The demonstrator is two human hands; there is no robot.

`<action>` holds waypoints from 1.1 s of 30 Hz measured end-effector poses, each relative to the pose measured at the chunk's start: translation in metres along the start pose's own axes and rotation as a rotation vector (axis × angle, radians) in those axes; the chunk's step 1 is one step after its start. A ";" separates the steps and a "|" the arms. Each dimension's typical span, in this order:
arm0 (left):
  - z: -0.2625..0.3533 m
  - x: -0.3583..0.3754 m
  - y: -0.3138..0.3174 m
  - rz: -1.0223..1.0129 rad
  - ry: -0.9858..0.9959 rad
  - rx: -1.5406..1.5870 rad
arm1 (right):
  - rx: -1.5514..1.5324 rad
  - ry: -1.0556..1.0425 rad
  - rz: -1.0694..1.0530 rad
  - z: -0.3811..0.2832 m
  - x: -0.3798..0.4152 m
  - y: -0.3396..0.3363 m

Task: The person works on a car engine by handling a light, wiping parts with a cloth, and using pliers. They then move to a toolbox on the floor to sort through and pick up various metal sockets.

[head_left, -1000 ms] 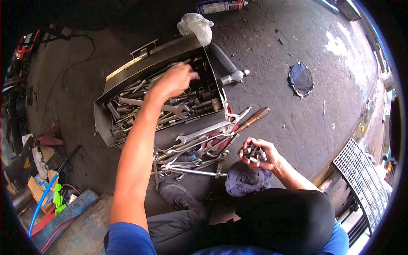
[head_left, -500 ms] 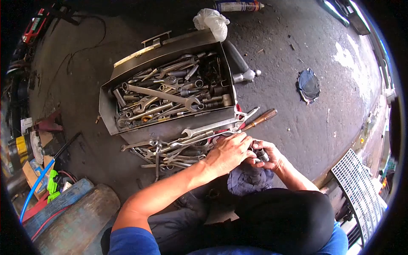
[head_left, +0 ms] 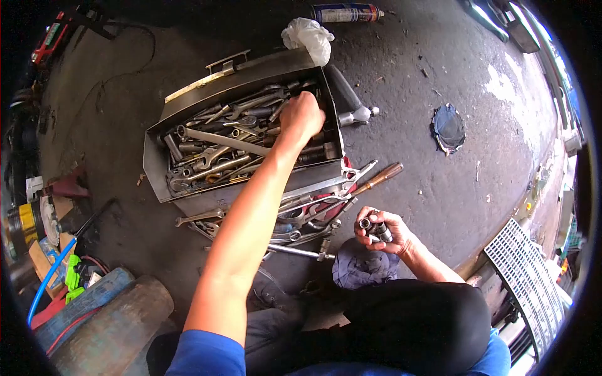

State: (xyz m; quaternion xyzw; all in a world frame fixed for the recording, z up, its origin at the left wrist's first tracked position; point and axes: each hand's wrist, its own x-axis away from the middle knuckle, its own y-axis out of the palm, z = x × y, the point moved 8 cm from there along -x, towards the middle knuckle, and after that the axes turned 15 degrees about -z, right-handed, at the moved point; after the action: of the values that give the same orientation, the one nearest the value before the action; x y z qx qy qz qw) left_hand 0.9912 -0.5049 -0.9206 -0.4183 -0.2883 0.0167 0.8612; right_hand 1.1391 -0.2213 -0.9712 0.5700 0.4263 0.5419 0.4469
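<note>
My left hand [head_left: 303,117] is down inside the right end of the metal toolbox [head_left: 251,182], back of the hand up. Its fingertips are hidden among the tools, so what they touch does not show. Wrenches and sockets fill the box, with a large open-end wrench [head_left: 219,139] lying across the top. Lower right, my right hand [head_left: 392,233] is closed around several metal sockets [head_left: 380,232], one with its round opening facing up. Beneath that hand lies a dark cloth [head_left: 364,266].
More wrenches [head_left: 295,235] lie piled before the box, beside a wooden-handled screwdriver [head_left: 382,177]. A hammer [head_left: 359,115] and a white plastic bag [head_left: 308,39] are at its right end. Farther off are a spray can [head_left: 345,12], metal grating [head_left: 527,276] and cylinders [head_left: 119,326].
My left hand has left the sockets beside my right hand and moved up and forward into the toolbox. My right hand stays nearly in place, still holding the sockets.
</note>
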 end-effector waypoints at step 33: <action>0.011 0.089 -0.010 0.038 0.243 0.126 | -0.138 -0.112 0.041 -0.011 0.011 -0.018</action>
State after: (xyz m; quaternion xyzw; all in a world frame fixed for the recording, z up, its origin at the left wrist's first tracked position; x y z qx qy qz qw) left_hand 1.0579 -0.4796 -0.8656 -0.3677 -0.1722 0.0002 0.9139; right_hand 1.1282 -0.2060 -0.9862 0.5758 0.3504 0.5463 0.4973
